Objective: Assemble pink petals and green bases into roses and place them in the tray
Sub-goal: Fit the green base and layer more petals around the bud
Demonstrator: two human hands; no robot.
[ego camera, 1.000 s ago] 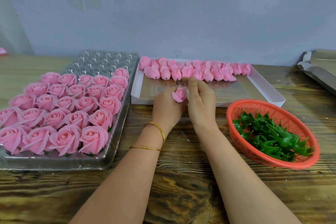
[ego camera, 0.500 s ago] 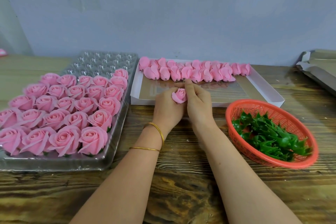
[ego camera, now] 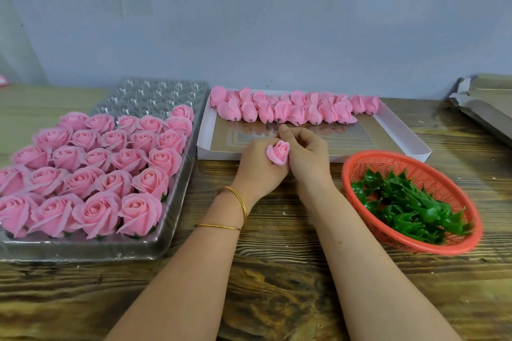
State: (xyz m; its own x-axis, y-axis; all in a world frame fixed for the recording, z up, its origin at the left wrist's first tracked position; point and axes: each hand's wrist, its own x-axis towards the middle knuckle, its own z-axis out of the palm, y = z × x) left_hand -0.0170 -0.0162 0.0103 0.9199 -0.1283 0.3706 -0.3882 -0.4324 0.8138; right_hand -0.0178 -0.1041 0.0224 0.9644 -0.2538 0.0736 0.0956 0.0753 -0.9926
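Centrally, both hands meet over the wooden table [ego camera: 277, 271] with a pink rose head [ego camera: 278, 152] caught between them. The left hand [ego camera: 257, 166] grips it from below and from the left, fingers curled round its base so that the open petals face up. The right hand [ego camera: 307, 155] closes in on the flower's right side, fingers bent and touching the outer petals, with the index fingertip raised just beyond the bloom. Whether a green base already sits under the flower cannot be told, since the fingers cover it. Two gold bangles [ego camera: 235, 196] hang on the left wrist.

Just past the fingertips lies a shallow white cardboard box [ego camera: 401, 144], and along its far edge runs a row of closed pink petal buds [ego camera: 293, 109] lying on their sides, packed touching one another. To the right of the right hand, near the wrist, stands a red plastic basket [ego camera: 415, 163] holding a heap of green bases [ego camera: 407, 205] with spiky leaf points.

Left of the left hand, well apart from it, sits the clear plastic tray [ego camera: 171, 230]. Finished roses [ego camera: 97, 163] fill its near rows, bloom against bloom, while moulded cups show at its far end. Beyond the basket — at the far right edge — lies some folded cardboard [ego camera: 487, 102].
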